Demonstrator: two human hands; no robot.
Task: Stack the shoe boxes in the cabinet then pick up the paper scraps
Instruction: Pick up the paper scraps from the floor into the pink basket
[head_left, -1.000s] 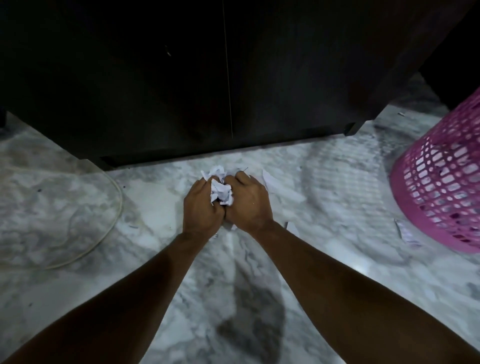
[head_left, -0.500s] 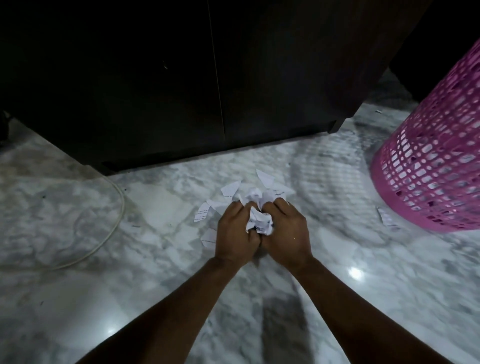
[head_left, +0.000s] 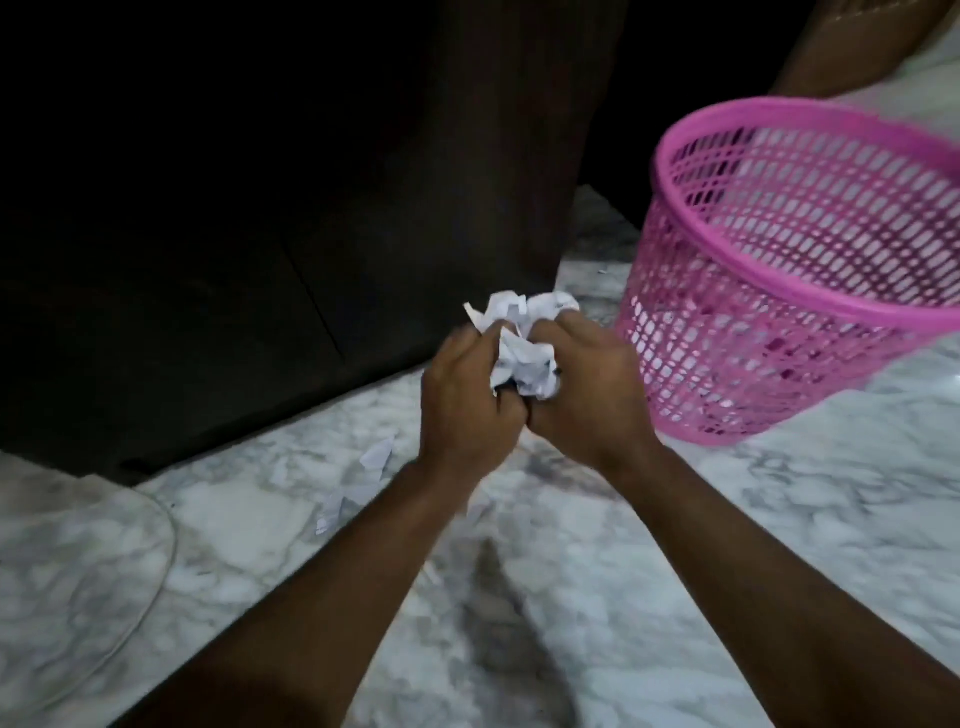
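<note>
A crumpled bunch of white paper scraps (head_left: 522, 343) is pressed between my left hand (head_left: 465, 400) and my right hand (head_left: 589, 395), held above the marble floor, just left of the pink mesh basket (head_left: 789, 291). Both hands are closed around the bunch, thumbs touching. A few loose paper scraps (head_left: 363, 478) still lie on the floor below my left forearm. The dark cabinet (head_left: 260, 234) stands behind the hands with its doors shut; no shoe boxes are visible.
The white-grey marble floor (head_left: 779, 519) spreads around. A thin pale cable (head_left: 161, 551) curves across the floor at the left. A brown object (head_left: 857, 47) sits at the top right behind the basket.
Both hands rose off the floor with the paper bunch and moved right toward the pink basket. The view swung right, bringing the basket's rim into sight. Some scraps stayed on the floor.
</note>
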